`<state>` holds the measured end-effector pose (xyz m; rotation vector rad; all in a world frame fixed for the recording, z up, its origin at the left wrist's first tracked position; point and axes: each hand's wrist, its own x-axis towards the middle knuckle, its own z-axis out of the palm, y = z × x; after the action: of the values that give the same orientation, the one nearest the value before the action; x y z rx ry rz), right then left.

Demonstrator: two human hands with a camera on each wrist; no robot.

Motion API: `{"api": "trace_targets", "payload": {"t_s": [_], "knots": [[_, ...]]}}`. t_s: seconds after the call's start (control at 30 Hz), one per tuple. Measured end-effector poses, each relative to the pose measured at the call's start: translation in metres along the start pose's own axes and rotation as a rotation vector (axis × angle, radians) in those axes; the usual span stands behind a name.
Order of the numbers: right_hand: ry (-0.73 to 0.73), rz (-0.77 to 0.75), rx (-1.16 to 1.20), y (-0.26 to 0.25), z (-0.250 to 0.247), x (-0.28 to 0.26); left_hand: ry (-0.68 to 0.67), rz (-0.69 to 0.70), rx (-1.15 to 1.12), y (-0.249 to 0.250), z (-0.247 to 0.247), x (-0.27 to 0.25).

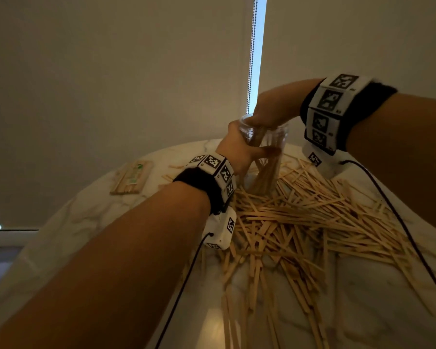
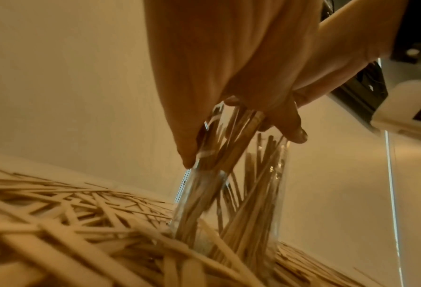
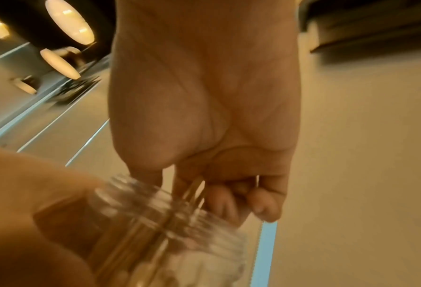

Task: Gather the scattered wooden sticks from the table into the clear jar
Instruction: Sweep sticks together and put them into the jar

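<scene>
A clear jar (image 1: 280, 137) stands upright at the far side of a round marble table (image 1: 86, 222), holding several wooden sticks. My left hand (image 1: 238, 147) grips the jar's side, thumb and fingers wrapped round the glass (image 2: 265, 184). My right hand (image 1: 269, 109) hovers right over the jar's mouth (image 3: 160, 223), its curled fingers pinching a few wooden sticks (image 3: 194, 188) that point down into the jar. A big loose pile of wooden sticks (image 1: 300, 222) covers the table in front of and right of the jar.
A wrapped bundle of sticks (image 1: 132, 177) lies flat at the table's far left. Black cables (image 1: 388, 205) from both wrist cameras trail over the pile. A blind with a bead chain (image 1: 252, 46) hangs just behind the jar. Bare marble shows at left and front.
</scene>
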<state>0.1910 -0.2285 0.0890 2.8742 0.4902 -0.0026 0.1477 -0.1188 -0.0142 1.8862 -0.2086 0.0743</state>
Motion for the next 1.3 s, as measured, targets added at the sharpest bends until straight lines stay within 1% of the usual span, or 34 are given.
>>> {"api": "trace_targets", "payload": {"t_s": [0.07, 0.13, 0.23, 0.27, 0.3, 0.37, 0.43, 0.5, 0.57, 0.6, 0.77, 0.87, 0.93, 0.97, 1.03, 1.13, 1.2, 1.3], "knots": [[0.048, -0.013, -0.039, 0.000, 0.002, -0.012, -0.019, -0.002, 0.017, -0.002, 0.001, -0.003], [0.128, -0.030, -0.011, 0.001, -0.001, -0.028, -0.037, -0.040, 0.064, 0.005, -0.001, -0.012], [0.284, -0.022, 0.159, 0.000, -0.007, -0.063, -0.016, -0.124, 0.376, 0.019, -0.011, -0.035], [0.327, -0.014, 0.203, -0.001, -0.008, -0.078, 0.000, -0.126, 0.468, 0.023, -0.017, -0.044], [0.360, -0.009, 0.241, -0.002, -0.007, -0.092, 0.010, -0.125, 0.537, 0.025, -0.022, -0.053], [0.376, 0.006, 0.305, -0.006, 0.000, -0.121, 0.003, -0.116, 0.608, 0.028, -0.032, -0.073], [0.292, 0.012, 0.382, -0.012, 0.009, -0.152, -0.035, -0.119, 0.611, 0.027, -0.040, -0.099], [0.145, 0.002, 0.425, -0.022, 0.021, -0.183, -0.081, -0.071, 0.666, 0.029, -0.044, -0.131], [0.016, -0.013, 0.397, -0.032, 0.036, -0.209, -0.149, -0.027, 0.738, 0.030, -0.044, -0.163], [-0.047, -0.007, 0.378, -0.035, 0.045, -0.220, -0.200, -0.026, 0.760, 0.030, -0.043, -0.179], [-0.464, 0.033, 0.285, -0.051, 0.079, -0.271, -0.435, -0.086, 0.832, 0.031, -0.045, -0.255], [-0.599, 0.076, 0.259, -0.053, 0.088, -0.299, -0.559, -0.227, 0.895, 0.035, -0.049, -0.292], [-0.654, 0.119, 0.218, -0.052, 0.092, -0.315, -0.632, -0.333, 0.920, 0.035, -0.051, -0.311], [-0.672, 0.134, 0.199, -0.052, 0.094, -0.322, -0.652, -0.355, 0.952, 0.034, -0.051, -0.319], [-0.678, 0.133, 0.177, -0.053, 0.096, -0.334, -0.651, -0.335, 1.003, 0.032, -0.050, -0.327], [-0.607, 0.111, 0.225, -0.060, 0.097, -0.348, -0.623, -0.315, 0.999, 0.033, -0.047, -0.328], [-0.577, 0.102, 0.251, -0.065, 0.098, -0.353, -0.596, -0.284, 1.069, 0.035, -0.044, -0.326], [-0.539, 0.102, 0.252, -0.071, 0.102, -0.357, -0.471, -0.194, 1.231, 0.034, -0.034, -0.319]]}}
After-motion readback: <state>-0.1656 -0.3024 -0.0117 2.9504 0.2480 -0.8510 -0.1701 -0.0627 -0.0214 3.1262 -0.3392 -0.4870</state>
